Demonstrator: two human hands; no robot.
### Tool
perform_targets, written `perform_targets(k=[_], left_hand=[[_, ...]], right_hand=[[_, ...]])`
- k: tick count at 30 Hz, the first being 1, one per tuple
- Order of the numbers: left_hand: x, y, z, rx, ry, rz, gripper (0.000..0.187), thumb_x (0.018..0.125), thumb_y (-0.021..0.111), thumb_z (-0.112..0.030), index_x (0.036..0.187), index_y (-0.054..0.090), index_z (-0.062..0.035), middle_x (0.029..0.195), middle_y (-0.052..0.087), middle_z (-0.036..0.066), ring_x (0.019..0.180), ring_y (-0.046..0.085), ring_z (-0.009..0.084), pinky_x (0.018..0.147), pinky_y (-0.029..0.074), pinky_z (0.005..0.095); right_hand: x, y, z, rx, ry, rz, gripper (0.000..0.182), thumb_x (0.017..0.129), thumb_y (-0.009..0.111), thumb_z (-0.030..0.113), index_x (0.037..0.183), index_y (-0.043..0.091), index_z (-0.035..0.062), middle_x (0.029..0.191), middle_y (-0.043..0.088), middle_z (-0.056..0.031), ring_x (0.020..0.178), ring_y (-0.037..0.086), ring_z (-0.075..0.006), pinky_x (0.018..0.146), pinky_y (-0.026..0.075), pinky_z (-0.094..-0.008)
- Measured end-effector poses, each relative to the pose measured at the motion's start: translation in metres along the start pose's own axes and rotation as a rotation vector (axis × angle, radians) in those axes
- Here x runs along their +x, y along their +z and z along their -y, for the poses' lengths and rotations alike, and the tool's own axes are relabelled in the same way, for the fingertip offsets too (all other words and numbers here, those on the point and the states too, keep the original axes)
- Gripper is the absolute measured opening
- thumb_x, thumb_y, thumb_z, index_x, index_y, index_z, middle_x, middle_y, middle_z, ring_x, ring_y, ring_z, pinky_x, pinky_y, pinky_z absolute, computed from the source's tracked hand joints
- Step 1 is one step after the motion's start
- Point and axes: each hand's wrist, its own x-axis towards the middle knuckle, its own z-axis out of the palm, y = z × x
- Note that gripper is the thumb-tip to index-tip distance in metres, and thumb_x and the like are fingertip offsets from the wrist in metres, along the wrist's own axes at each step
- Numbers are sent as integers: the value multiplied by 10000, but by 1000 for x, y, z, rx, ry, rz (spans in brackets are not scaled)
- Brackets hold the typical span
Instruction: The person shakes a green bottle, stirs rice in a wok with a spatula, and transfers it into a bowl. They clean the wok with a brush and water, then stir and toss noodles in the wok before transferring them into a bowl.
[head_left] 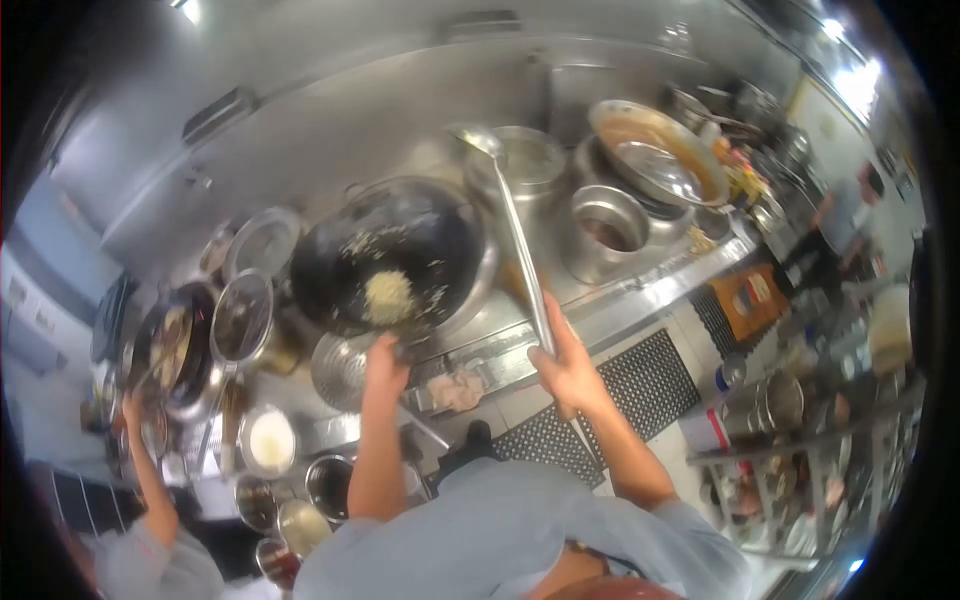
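Far left, a co-worker's hand [132,408] reaches up among the pots at the edge of the steel table [640,290], beside a dark pan of food [172,345] and a lidded pot [243,316]. Near them sits a small bowl of white stuff [269,440], with more round containers [330,485] lower down, close to my sleeve.

Now the middle: my left hand [385,362] is closed around the near rim or handle of the black wok [392,258], and the wok is tipped toward me, a clump of pale rice [388,296] lying in its lower part with loose grains scattered across the dark metal.

Just right of that, my right hand [565,365] is wrapped tight around the long handle of the ladle [520,235]. The handle runs up and away, and its bowl hangs over the far rim of the wok, next to a tall steel pot [530,160].

Further right, an empty steel well [607,228], then a second wok [660,150] with brownish sauce. Far right, another person [845,225] stands by the line, and a black floor mat [650,385] lies below.
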Motion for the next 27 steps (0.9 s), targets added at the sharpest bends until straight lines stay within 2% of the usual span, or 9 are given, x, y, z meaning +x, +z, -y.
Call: perform_targets(k=[2,5,9,14,18,21,23,24,27], left_hand=[[25,25,0,36,-9,-167,177,820,573,-201,964,581,-98,922,598,44,849,575,209,759,456,413],[63,28,11,-73,40,-47,200,837,582,-245,967,575,-93,935,591,88,856,569,229,819,432,459],[102,4,11,-42,-120,-190,325,886,580,-345,1014,548,-48,958,581,126,846,588,253,757,472,432],[66,-18,19,-82,-260,-28,542,931,543,-432,1157,492,58,875,594,151,695,593,262,675,508,418],[19,-25,47,62,-107,20,639,908,589,-439,1167,448,128,953,607,196,723,626,256,671,533,374],[-37,3,59,265,-42,-54,716,876,632,-461,1170,424,158,1021,593,214,782,641,248,672,541,342],[-66,10,83,317,12,-27,758,855,650,-483,1172,414,164,1036,586,208,799,642,240,671,541,329],[-81,14,96,350,-7,-43,674,871,634,-468,1181,457,104,1026,590,161,810,624,211,686,529,314],[-152,47,103,487,-123,-230,504,907,593,-434,1190,548,-19,1002,593,39,855,570,140,727,494,279]], right_hand=[[30,35,-39,-136,-46,90,751,849,565,113,1499,189,90,1346,491,-243,1206,509,-343,993,407,-380],[66,77,-73,-237,164,320,740,851,563,123,1493,200,72,1418,410,-248,1302,425,-349,1057,355,-378],[105,65,-78,-248,107,104,717,867,592,185,1478,239,57,1429,390,-246,1309,406,-351,1061,353,-402],[194,-39,-47,-396,199,-174,590,887,553,230,1410,374,26,1137,619,-226,1045,593,-359,950,417,-456],[313,-127,-40,-701,80,-244,420,856,534,173,1209,510,-53,862,656,-200,751,643,-243,668,499,-395],[510,-214,-151,-871,52,108,271,851,542,151,1034,589,-44,814,640,-152,751,623,-220,688,506,-378],[499,-197,-134,522,168,65,136,839,553,100,890,605,-14,749,595,-99,709,581,-202,632,500,-340],[551,-225,-165,928,88,286,54,836,539,46,851,587,28,735,547,-66,701,537,-191,649,482,-314],[553,-242,-175,599,-428,321,81,870,506,68,810,545,33,825,555,-77,750,524,-177,665,474,-312]])
